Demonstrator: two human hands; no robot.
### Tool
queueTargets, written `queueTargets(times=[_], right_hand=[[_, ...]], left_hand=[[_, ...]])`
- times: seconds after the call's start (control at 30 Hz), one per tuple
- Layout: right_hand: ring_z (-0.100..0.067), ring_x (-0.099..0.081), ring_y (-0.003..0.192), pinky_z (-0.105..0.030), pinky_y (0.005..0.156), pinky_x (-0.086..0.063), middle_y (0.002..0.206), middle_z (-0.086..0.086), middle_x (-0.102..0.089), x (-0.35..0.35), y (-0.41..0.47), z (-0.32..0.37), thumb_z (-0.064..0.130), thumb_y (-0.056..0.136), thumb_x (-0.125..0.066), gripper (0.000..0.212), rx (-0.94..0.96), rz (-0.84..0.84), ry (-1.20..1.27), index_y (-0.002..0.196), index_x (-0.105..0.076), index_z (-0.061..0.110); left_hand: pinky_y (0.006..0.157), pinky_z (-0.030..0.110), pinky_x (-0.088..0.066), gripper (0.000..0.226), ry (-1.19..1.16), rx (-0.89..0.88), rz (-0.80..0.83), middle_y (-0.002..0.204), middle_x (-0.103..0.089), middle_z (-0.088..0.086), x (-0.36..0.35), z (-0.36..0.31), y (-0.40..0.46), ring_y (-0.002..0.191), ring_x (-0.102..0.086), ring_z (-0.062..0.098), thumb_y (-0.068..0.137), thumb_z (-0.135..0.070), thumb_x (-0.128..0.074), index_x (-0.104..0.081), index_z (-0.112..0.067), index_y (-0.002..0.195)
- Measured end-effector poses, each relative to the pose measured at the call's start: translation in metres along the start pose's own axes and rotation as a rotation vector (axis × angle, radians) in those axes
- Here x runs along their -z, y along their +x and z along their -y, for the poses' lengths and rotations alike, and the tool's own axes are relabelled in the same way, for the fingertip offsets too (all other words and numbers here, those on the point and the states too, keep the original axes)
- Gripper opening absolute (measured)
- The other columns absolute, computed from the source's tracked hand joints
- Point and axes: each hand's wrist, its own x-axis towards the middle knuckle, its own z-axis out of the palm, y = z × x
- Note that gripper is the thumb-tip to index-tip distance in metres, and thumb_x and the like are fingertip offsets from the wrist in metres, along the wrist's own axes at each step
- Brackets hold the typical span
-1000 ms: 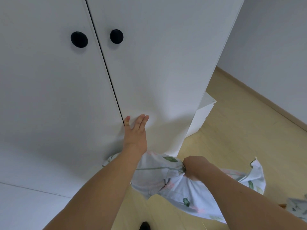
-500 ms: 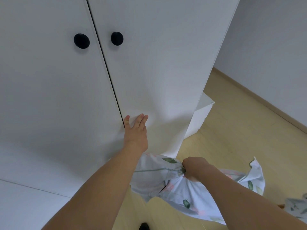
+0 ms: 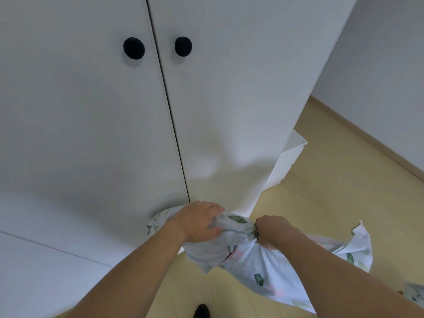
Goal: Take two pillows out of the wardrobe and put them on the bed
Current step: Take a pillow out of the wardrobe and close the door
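A white wardrobe [image 3: 91, 125] fills the view, both doors closed, with two round black knobs [image 3: 134, 47] near the top. In front of its lower part hangs a pale floral-print pillow [image 3: 247, 260]. My right hand [image 3: 271, 230] grips a bunched fold of its cover in a fist. My left hand [image 3: 198, 220] lies on the pillow's left end with the fingers curled into the fabric. Its loose cover trails off to the right below my right forearm.
A low white unit [image 3: 289, 161] stands behind the wardrobe's right side. Light wooden floor [image 3: 332, 180] runs to a white wall with a skirting board on the right. More floral fabric [image 3: 413, 294] shows at the right edge. A dark shoe tip [image 3: 202, 311] is at the bottom.
My left hand has left the right wardrobe door, dropped down and taken hold of the pillow. My right hand keeps its grip. The doors stay closed.
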Motion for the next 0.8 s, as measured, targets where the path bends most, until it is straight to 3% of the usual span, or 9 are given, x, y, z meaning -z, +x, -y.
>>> queueTargets(times=[0.17,0.3,0.37,0.47,0.57,0.67,0.8], right_hand=[[-0.020,-0.054,0.070,-0.027,0.061,-0.042,0.076,0.001,-0.053,0.004,0.013,0.014,0.014,0.089,-0.049,0.011,0.112,0.015,-0.063,0.084,-0.058,0.015],[-0.023,-0.052,0.076,-0.030,0.068,-0.043,0.069,0.004,-0.041,0.011,0.024,0.019,0.017,0.087,-0.048,0.006,0.252,0.001,-0.130,0.087,-0.053,0.014],[-0.026,-0.058,0.084,-0.033,0.074,-0.046,0.078,0.000,-0.053,0.016,0.027,0.024,0.016,0.087,-0.048,0.016,0.321,0.020,-0.178,0.096,-0.060,0.012],[-0.029,-0.064,0.101,-0.033,0.077,-0.048,0.106,-0.009,-0.065,0.018,0.028,0.039,0.015,0.088,-0.048,0.024,0.431,0.031,-0.266,0.105,-0.064,0.008],[-0.029,-0.064,0.099,-0.031,0.071,-0.044,0.101,-0.009,-0.064,0.014,0.029,0.057,0.014,0.087,-0.048,0.022,0.537,0.020,-0.339,0.101,-0.064,0.009],[-0.029,-0.065,0.094,-0.032,0.070,-0.044,0.102,-0.010,-0.066,0.010,0.025,0.090,0.015,0.086,-0.049,0.021,0.667,0.019,-0.430,0.099,-0.065,0.010],[-0.028,-0.063,0.083,-0.030,0.066,-0.043,0.095,-0.009,-0.065,-0.002,0.007,0.149,0.015,0.086,-0.050,0.018,0.837,0.016,-0.533,0.095,-0.064,0.012]], left_hand=[[0.119,0.044,-0.013,0.088,0.098,0.157,0.081,0.155,-0.028,-0.005,-0.035,-0.003,-0.011,0.141,-0.026,0.020,0.079,-0.069,-0.049,-0.018,-0.029,0.151],[0.116,0.052,-0.016,0.086,0.166,0.308,0.065,0.149,-0.035,0.005,-0.050,-0.016,-0.018,0.135,-0.034,0.028,0.084,-0.056,-0.050,-0.013,-0.022,0.153],[0.110,0.051,-0.026,0.073,0.163,0.413,0.042,0.140,-0.045,0.009,-0.055,-0.027,-0.026,0.126,-0.043,0.031,0.086,-0.045,-0.052,-0.023,-0.019,0.148],[0.092,0.042,-0.038,0.037,0.157,0.535,-0.022,0.120,-0.056,0.009,-0.062,-0.042,-0.046,0.110,-0.053,0.031,0.090,-0.028,-0.051,-0.049,-0.018,0.125],[0.081,0.037,-0.039,0.021,0.117,0.649,-0.033,0.111,-0.060,0.008,-0.073,-0.054,-0.070,0.103,-0.055,0.028,0.093,-0.020,-0.048,-0.060,-0.016,0.110],[0.069,0.033,-0.035,0.019,0.027,0.805,-0.066,0.101,-0.062,0.006,-0.089,-0.069,-0.105,0.094,-0.057,0.026,0.092,-0.013,-0.045,-0.064,-0.014,0.096],[0.071,0.031,-0.037,0.021,-0.130,1.050,-0.122,0.100,-0.064,0.002,-0.115,-0.084,-0.164,0.097,-0.058,0.025,0.089,-0.008,-0.048,-0.066,-0.018,0.091]])
